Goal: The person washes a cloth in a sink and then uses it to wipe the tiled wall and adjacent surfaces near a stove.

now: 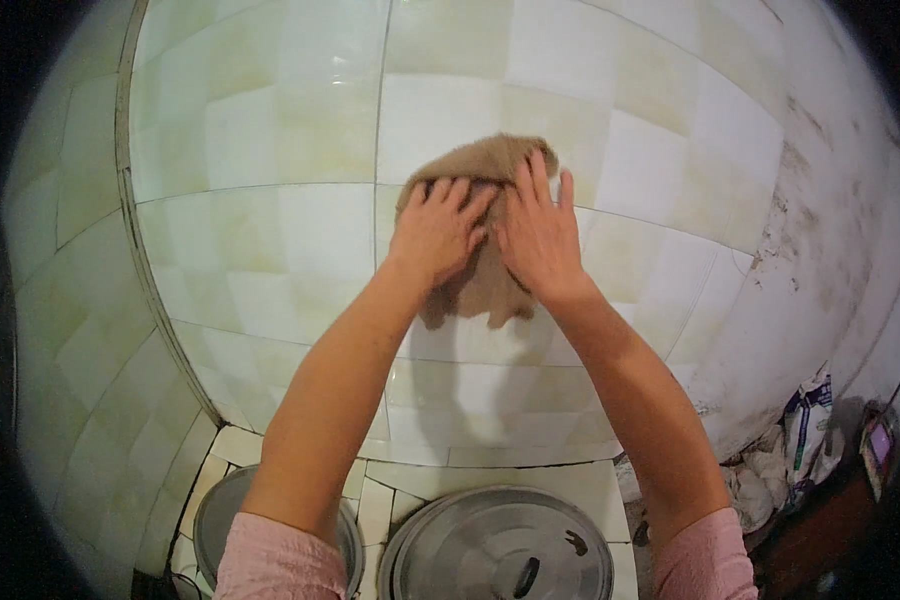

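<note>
A brown cloth (487, 262) is spread against a tiled wall (442, 112) of white and pale green squares, its top edge folded over. My left hand (439, 229) holds it on the left side, fingertips at the fold. On the cloth's right part lies my right hand (541, 232), pressing it to the tiles with fingers stretched upward and the little finger apart. Ragged lower edges of the cloth hang below both hands. The part of the cloth under my palms is hidden.
Below the wall, a large round metal pot lid (502, 547) with a dark handle sits on a tiled ledge (420, 480). Another round metal lid (221, 510) is partly behind my left arm. At right are a stained plaster wall (817, 225) and a printed plastic bag (806, 435).
</note>
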Tool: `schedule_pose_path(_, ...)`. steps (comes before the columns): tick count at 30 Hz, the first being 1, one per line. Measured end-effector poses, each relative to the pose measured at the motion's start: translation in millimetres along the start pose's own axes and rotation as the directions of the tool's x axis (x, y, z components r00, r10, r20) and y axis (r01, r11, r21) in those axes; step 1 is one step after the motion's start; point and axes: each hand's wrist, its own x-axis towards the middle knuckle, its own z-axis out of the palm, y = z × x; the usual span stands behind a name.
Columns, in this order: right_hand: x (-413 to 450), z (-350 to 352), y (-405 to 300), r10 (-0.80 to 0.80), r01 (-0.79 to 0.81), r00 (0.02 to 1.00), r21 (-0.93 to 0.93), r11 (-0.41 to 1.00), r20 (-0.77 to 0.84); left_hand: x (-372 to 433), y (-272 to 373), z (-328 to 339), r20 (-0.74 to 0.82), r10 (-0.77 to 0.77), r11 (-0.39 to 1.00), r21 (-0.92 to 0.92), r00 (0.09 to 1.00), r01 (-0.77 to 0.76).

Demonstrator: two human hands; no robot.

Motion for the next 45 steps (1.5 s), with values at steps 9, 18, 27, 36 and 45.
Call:
schedule_pose_path(9,-2,40,-117,-0.388,0.397,0.917,-0.11,0.911,0.095,-118,-33,9,0.164,-0.326,0.944,-0.004,0.931,0.331)
schedule_pose_path(18,-98,57,-100,-0.379,0.437,0.881,-0.182,0.881,0.283,-162,12,8,0.367,-0.236,0.875,-0.323,0.9,0.362)
schedule_pose_path(27,-198,46,36,-0.164,0.352,0.825,-0.263,0.898,0.541,-82,155,63,0.436,-0.071,0.869,-0.414,0.897,0.27)
schedule_pose_path(36,-245,47,66,0.274,-0.569,0.59,0.151,0.808,0.759,-77,234,79,0.542,-0.046,0.828,-0.449,0.839,0.335)
schedule_pose_path(45,-278,83,48,0.152,-0.596,0.786,0.667,0.447,0.6,-112,214,94,0.48,-0.066,0.739,-0.566,0.875,0.366)
